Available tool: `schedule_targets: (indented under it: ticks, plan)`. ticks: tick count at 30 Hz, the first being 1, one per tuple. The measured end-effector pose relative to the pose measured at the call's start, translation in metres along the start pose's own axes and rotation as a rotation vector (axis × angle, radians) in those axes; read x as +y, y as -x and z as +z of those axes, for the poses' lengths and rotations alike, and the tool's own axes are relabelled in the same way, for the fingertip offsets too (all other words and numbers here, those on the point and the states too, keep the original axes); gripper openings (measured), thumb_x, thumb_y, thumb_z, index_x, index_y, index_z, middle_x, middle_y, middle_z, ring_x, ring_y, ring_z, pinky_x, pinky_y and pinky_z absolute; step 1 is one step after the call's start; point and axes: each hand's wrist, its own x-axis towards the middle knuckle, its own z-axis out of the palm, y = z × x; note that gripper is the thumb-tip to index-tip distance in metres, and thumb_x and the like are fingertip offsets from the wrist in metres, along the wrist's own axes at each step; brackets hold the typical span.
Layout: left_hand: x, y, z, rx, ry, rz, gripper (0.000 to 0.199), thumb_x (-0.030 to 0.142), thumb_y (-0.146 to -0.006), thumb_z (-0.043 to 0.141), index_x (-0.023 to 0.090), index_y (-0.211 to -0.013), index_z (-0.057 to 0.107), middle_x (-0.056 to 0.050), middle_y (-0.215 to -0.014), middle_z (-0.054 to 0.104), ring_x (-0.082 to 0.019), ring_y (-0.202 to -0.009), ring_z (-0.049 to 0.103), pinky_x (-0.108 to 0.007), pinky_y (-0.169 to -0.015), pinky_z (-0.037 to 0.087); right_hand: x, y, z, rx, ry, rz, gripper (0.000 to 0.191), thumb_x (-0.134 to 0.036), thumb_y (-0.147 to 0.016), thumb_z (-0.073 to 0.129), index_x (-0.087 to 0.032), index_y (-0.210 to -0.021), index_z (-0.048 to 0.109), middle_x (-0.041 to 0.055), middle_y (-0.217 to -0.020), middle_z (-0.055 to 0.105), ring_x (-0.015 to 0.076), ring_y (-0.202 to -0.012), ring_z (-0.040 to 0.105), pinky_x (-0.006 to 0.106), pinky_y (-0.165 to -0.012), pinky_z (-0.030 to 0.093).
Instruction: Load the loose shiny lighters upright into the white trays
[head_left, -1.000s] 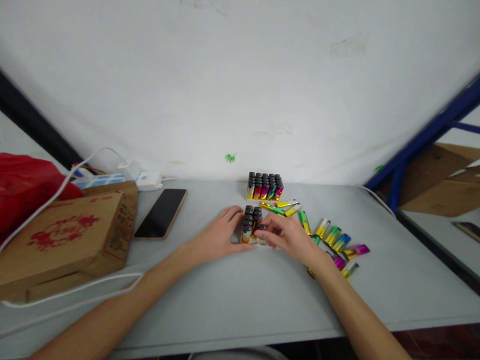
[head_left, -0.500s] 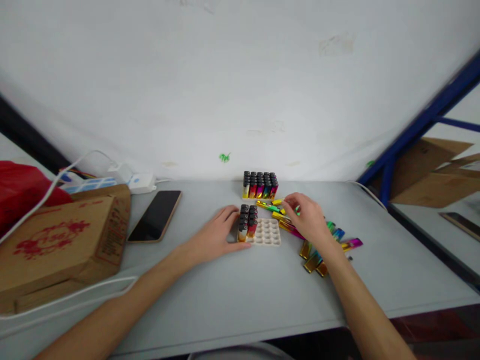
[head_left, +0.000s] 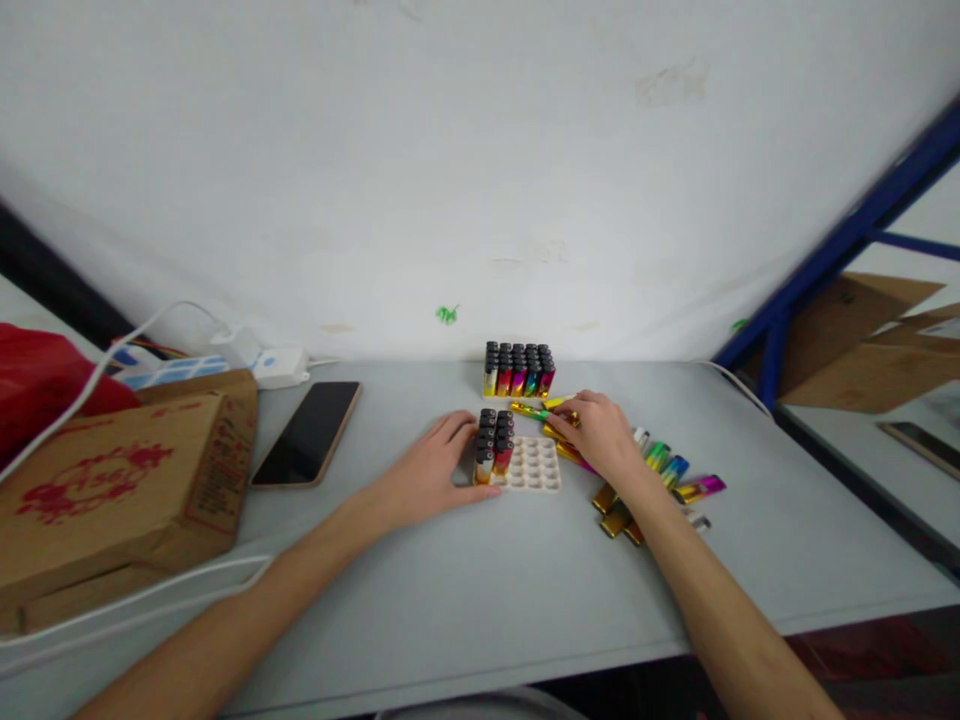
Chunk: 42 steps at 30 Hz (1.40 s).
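Observation:
My left hand [head_left: 431,468] curves around the left end of a white tray [head_left: 541,466], thumb along the front and fingers behind. Two columns of lighters [head_left: 485,450] with black tops stand upright in the tray's left part; the cups on its right are bare. My right hand [head_left: 600,435] is closed, its fingertips on a yellow lighter [head_left: 553,434] in the loose pile; the fingers partly cover it. A green-and-yellow lighter [head_left: 531,411] lies just left of those fingertips. More shiny coloured lighters [head_left: 660,458] lie under and beside the right wrist.
A full block of upright lighters [head_left: 519,370] stands by the wall. On the left are a phone [head_left: 309,435], a cardboard box [head_left: 112,490], a power strip [head_left: 279,367] and white cables. A blue metal frame [head_left: 825,250] borders the right side.
My right hand has moved slightly left and lower onto the loose lighters. Some lighters under its wrist have shifted a little. My left hand stays at the tray.

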Motion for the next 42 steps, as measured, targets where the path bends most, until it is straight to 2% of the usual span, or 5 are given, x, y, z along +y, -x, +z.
schedule_targets:
  ticks: [11,25,30,35,42]
  plan:
    - [0.001,0.000,-0.001,-0.001,0.001,-0.002,0.077,0.068,-0.085,0.081,0.019,-0.141,0.060,-0.018,-0.151,0.058,-0.038,-0.141,0.056,-0.054,-0.124,0.046,0.001,-0.002,0.003,0.025,-0.148,0.091,0.013,-0.032,-0.094,0.075,-0.019,-0.098,0.075,0.0111,-0.101,0.079,0.0273,-0.095,0.073,0.039,-0.087,0.054]
    - [-0.002,0.000,0.000,-0.021,-0.031,0.001,0.079,0.072,-0.086,0.077,0.017,-0.141,0.059,-0.020,-0.152,0.057,-0.039,-0.143,0.055,-0.054,-0.124,0.046,0.003,0.000,-0.019,0.481,-0.908,0.273,0.038,-0.052,-0.091,0.071,-0.022,-0.113,0.077,0.0046,-0.092,0.076,0.0219,-0.090,0.070,0.037,-0.084,0.058]
    - [0.000,-0.001,-0.001,-0.028,-0.022,-0.010,0.079,0.073,-0.086,0.077,0.017,-0.139,0.061,-0.020,-0.152,0.057,-0.040,-0.143,0.055,-0.055,-0.124,0.045,-0.006,0.000,-0.019,0.344,-1.202,0.386,0.048,-0.058,-0.085,0.074,-0.023,-0.118,0.075,0.0046,-0.099,0.074,0.0214,-0.093,0.069,0.032,-0.074,0.059]
    - [-0.001,-0.001,-0.001,-0.020,-0.038,0.005,0.077,0.071,-0.086,0.077,0.018,-0.140,0.060,-0.019,-0.151,0.058,-0.039,-0.142,0.055,-0.054,-0.124,0.046,-0.029,0.004,-0.023,0.149,-1.450,0.426,0.049,-0.068,-0.080,0.076,-0.023,-0.100,0.068,0.0031,-0.090,0.071,0.0164,-0.070,0.066,0.027,-0.057,0.054]
    - [0.001,0.000,0.000,0.007,-0.066,-0.007,0.076,0.069,-0.087,0.077,0.019,-0.140,0.059,-0.018,-0.150,0.059,-0.038,-0.141,0.057,-0.053,-0.122,0.047,-0.051,0.009,-0.020,0.046,-1.384,0.381,0.055,-0.078,-0.084,0.070,-0.027,-0.099,0.056,-0.0117,-0.058,0.039,0.0077,-0.042,0.026,0.019,-0.038,0.017]
